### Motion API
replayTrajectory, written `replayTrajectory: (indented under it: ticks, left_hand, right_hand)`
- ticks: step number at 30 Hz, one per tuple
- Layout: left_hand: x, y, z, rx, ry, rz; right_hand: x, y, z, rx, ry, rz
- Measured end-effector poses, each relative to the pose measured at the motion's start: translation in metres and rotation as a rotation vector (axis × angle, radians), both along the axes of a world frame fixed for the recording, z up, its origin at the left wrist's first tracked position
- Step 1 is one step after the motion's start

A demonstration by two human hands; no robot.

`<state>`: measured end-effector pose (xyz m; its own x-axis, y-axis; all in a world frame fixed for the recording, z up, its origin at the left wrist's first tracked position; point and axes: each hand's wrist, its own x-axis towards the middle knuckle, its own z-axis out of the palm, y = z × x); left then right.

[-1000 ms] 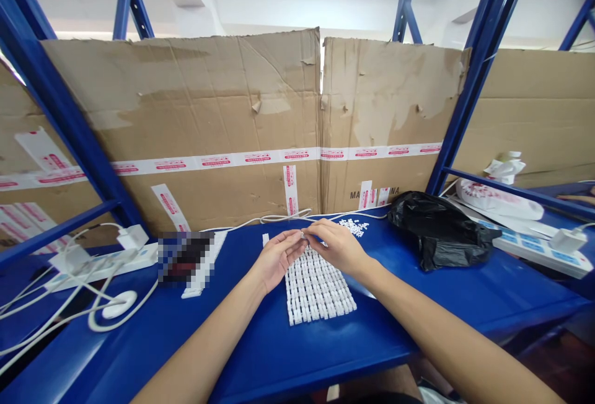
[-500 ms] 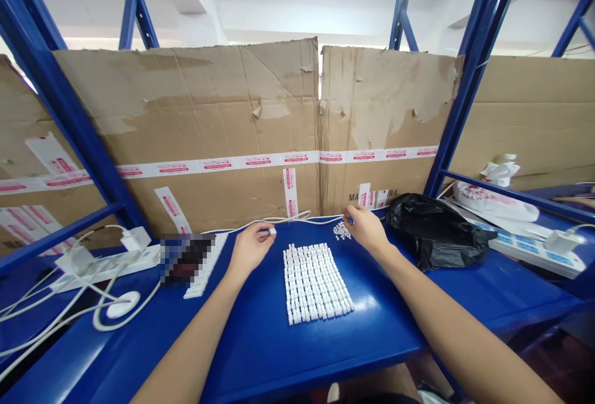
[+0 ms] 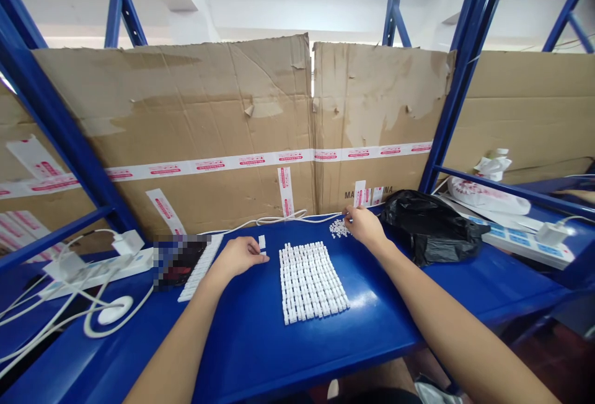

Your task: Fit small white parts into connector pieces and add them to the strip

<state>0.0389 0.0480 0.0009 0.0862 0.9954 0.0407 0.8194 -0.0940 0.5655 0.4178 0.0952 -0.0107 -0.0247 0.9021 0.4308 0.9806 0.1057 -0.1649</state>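
My left hand is above the blue table, left of the rows of white blocks, its thumb and fingers closed. A small white plastic piece shows upright at these fingertips. Over on the right, my right hand reaches to a loose pile of tiny white pieces. Its fingertips are pinched together at the pile's edge, and anything between them is too small to make out. Several rows of small white blocks lie side by side in a rectangle between my forearms.
A line of white strips lies beside a blurred dark patch on the left. Power strips and white cables are farther left. A black plastic bag sits right of my right hand. Cardboard stands behind the blue table.
My left hand has moved slightly down and left, and the white piece now shows more upright at its fingertips. My right hand stays by the pile. The view has shifted slightly.
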Motion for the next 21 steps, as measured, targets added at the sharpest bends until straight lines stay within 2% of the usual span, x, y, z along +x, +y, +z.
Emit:
replayTrajectory:
  ticks: [6, 10, 13, 16, 19, 21]
  left_hand:
    - [-0.004, 0.011, -0.012, 0.010, -0.105, 0.079]
    - [0.000, 0.011, -0.014, 0.015, -0.143, 0.125]
    - [0.005, 0.008, -0.011, 0.016, -0.137, 0.163]
    - [0.008, 0.005, -0.005, 0.002, -0.112, 0.168]
    - [0.010, 0.003, 0.000, 0.032, -0.034, 0.177]
    - [0.010, 0.002, 0.001, 0.112, 0.036, 0.209]
  right_hand:
    - [0.000, -0.001, 0.001, -0.039, -0.044, -0.072]
    - [-0.001, -0.002, 0.000, 0.000, -0.039, -0.009]
    - [-0.013, -0.007, -0.001, 0.080, 0.007, 0.172]
    - [-0.040, -0.019, -0.003, 0.117, 0.123, 0.499]
    - [-0.072, -0.033, -0.006, 0.078, 0.208, 0.800]
    - [-0.089, -0.040, -0.008, 0.026, 0.197, 0.892]
